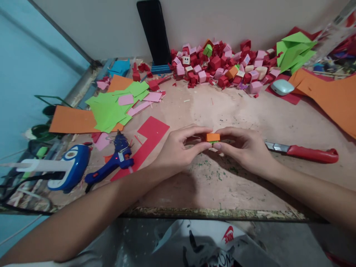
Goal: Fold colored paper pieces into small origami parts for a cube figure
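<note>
Between both hands, above the middle of the wooden table, is a small orange paper box (213, 137) with a green strip along its lower edge. My left hand (185, 144) pinches its left side with thumb and fingers. From the right, my right hand (241, 145) grips the same box, its thumb near the green edge. Just right of my right hand lies a knife (311, 152) with a red handle, its blade tip hidden behind the hand. A red paper piece (152, 129) lies flat to the left of my left hand.
A blue glue gun (114, 162) and a blue-and-white device (73, 163) with a cable sit at left. Green sheets (108, 109) overlap orange paper (73, 119). A dark phone (154, 31) stands behind, beside heaped red and pink paper cubes (215, 62). A pale case (282, 87) lies right.
</note>
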The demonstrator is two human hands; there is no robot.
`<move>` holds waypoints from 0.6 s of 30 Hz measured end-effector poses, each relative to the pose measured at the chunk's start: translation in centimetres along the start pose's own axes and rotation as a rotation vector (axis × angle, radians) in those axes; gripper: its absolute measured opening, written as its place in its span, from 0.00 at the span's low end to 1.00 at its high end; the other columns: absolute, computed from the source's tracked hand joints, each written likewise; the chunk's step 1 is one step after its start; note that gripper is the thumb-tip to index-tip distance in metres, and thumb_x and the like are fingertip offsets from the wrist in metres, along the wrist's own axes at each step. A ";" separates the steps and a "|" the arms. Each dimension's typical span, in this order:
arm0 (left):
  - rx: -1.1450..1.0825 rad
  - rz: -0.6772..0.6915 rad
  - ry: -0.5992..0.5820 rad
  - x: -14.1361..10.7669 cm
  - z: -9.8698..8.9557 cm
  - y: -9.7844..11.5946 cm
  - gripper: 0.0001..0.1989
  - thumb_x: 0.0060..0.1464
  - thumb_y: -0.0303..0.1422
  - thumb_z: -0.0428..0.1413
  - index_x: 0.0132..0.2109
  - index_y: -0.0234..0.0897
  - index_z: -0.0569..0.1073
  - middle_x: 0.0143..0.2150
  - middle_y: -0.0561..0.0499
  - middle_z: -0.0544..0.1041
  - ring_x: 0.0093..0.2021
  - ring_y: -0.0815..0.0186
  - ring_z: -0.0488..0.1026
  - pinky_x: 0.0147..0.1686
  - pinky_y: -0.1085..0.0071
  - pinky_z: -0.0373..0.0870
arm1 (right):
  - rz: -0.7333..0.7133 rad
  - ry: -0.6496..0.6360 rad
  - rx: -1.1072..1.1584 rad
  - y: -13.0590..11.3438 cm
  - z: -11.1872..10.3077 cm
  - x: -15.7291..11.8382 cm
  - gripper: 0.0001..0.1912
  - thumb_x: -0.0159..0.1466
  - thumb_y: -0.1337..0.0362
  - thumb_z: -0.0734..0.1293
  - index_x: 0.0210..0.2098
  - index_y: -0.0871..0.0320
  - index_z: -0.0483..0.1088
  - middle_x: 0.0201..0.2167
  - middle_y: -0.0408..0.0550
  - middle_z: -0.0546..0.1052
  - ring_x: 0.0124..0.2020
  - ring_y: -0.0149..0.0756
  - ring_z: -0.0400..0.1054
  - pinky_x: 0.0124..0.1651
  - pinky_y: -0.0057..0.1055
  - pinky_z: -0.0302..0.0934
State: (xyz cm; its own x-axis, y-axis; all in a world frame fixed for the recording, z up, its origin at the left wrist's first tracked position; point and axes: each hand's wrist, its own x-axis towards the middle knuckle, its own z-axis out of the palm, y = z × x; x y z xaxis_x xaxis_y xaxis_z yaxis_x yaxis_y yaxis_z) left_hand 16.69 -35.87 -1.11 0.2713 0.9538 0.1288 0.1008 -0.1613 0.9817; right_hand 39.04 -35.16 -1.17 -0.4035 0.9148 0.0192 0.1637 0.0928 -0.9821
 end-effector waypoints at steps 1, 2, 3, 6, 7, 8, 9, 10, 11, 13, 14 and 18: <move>0.006 -0.001 -0.001 0.0 0.0 0.1 0.15 0.59 0.30 0.67 0.53 0.38 0.82 0.51 0.47 0.83 0.48 0.63 0.83 0.50 0.67 0.82 | 0.004 0.002 0.003 0.0 0.0 0.0 0.11 0.67 0.56 0.77 0.47 0.51 0.83 0.44 0.47 0.86 0.44 0.44 0.81 0.52 0.43 0.77; 0.018 0.004 -0.004 0.0 0.0 0.1 0.15 0.60 0.30 0.67 0.54 0.38 0.82 0.52 0.47 0.83 0.48 0.64 0.82 0.50 0.67 0.82 | 0.010 0.007 0.003 0.0 0.0 0.0 0.11 0.67 0.56 0.77 0.47 0.51 0.83 0.44 0.48 0.86 0.44 0.44 0.81 0.52 0.44 0.77; 0.032 0.016 -0.010 0.1 0.0 0.1 0.15 0.60 0.30 0.67 0.55 0.38 0.81 0.52 0.46 0.83 0.48 0.64 0.82 0.50 0.67 0.82 | 0.018 0.013 0.003 -0.1 0.0 0.1 0.11 0.66 0.55 0.77 0.47 0.50 0.83 0.45 0.48 0.86 0.44 0.45 0.82 0.52 0.44 0.77; 0.069 0.076 -0.038 0.1 -0.1 0.2 0.16 0.61 0.30 0.66 0.56 0.39 0.80 0.52 0.46 0.82 0.48 0.65 0.81 0.49 0.70 0.81 | 0.034 0.035 0.029 -0.3 0.1 0.2 0.13 0.65 0.55 0.78 0.49 0.50 0.84 0.44 0.49 0.87 0.42 0.45 0.83 0.51 0.45 0.78; 0.072 0.088 -0.045 0.2 -0.2 0.3 0.16 0.61 0.30 0.66 0.56 0.39 0.80 0.52 0.46 0.82 0.48 0.65 0.80 0.48 0.70 0.80 | 0.043 0.038 0.046 -0.4 0.1 0.3 0.14 0.64 0.56 0.79 0.49 0.50 0.84 0.44 0.49 0.87 0.41 0.45 0.83 0.50 0.45 0.79; 0.071 0.095 -0.049 0.2 -0.2 0.3 0.17 0.61 0.29 0.66 0.56 0.39 0.80 0.53 0.46 0.81 0.48 0.65 0.80 0.47 0.71 0.80 | 0.051 0.040 0.067 -0.5 0.1 0.3 0.15 0.63 0.56 0.79 0.49 0.50 0.84 0.43 0.48 0.87 0.40 0.45 0.83 0.49 0.44 0.79; 0.069 0.099 -0.051 0.2 -0.2 0.2 0.17 0.61 0.29 0.66 0.57 0.39 0.80 0.53 0.46 0.81 0.48 0.66 0.80 0.47 0.71 0.80 | 0.059 0.041 0.089 -0.6 0.1 0.3 0.16 0.63 0.57 0.79 0.49 0.50 0.83 0.42 0.48 0.87 0.40 0.45 0.83 0.48 0.44 0.79; 0.068 0.101 -0.051 0.2 -0.3 0.2 0.18 0.60 0.29 0.67 0.57 0.39 0.79 0.54 0.45 0.80 0.48 0.66 0.80 0.47 0.71 0.80 | 0.063 0.044 0.108 -0.6 0.1 0.3 0.17 0.62 0.57 0.80 0.50 0.51 0.83 0.42 0.48 0.87 0.39 0.44 0.83 0.47 0.43 0.79; 0.065 0.102 -0.051 0.1 -0.3 0.2 0.19 0.60 0.29 0.67 0.57 0.40 0.79 0.55 0.45 0.79 0.49 0.66 0.80 0.48 0.71 0.79 | 0.066 0.046 0.122 -0.6 0.1 0.3 0.17 0.62 0.58 0.80 0.50 0.51 0.83 0.42 0.48 0.87 0.39 0.44 0.83 0.46 0.42 0.79; 0.056 0.109 -0.052 0.1 -0.3 0.1 0.20 0.59 0.29 0.68 0.58 0.40 0.79 0.56 0.45 0.78 0.50 0.65 0.80 0.49 0.71 0.80 | 0.068 0.049 0.143 -0.6 0.0 0.3 0.21 0.61 0.58 0.81 0.53 0.51 0.82 0.43 0.49 0.87 0.39 0.43 0.83 0.45 0.41 0.78; 0.053 0.116 -0.052 0.1 -0.3 0.0 0.21 0.59 0.29 0.68 0.59 0.41 0.79 0.57 0.45 0.78 0.51 0.64 0.79 0.49 0.70 0.80 | 0.074 0.047 0.152 -0.5 -0.1 0.3 0.22 0.61 0.58 0.81 0.54 0.51 0.81 0.43 0.49 0.87 0.38 0.43 0.82 0.45 0.41 0.78; 0.095 0.146 -0.038 0.2 -0.4 -0.3 0.22 0.60 0.28 0.67 0.60 0.43 0.78 0.59 0.44 0.77 0.57 0.61 0.78 0.52 0.68 0.80 | 0.099 0.014 0.206 -0.3 -0.3 0.3 0.27 0.62 0.55 0.81 0.59 0.50 0.78 0.43 0.50 0.87 0.40 0.45 0.83 0.44 0.43 0.78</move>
State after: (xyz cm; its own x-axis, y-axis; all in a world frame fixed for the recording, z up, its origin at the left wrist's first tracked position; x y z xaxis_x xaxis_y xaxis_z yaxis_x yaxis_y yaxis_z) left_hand 16.31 -35.54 -1.30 0.3257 0.9085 0.2620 0.1474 -0.3224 0.9350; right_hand 39.10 -34.83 -0.77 -0.3816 0.9210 -0.0780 0.0140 -0.0787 -0.9968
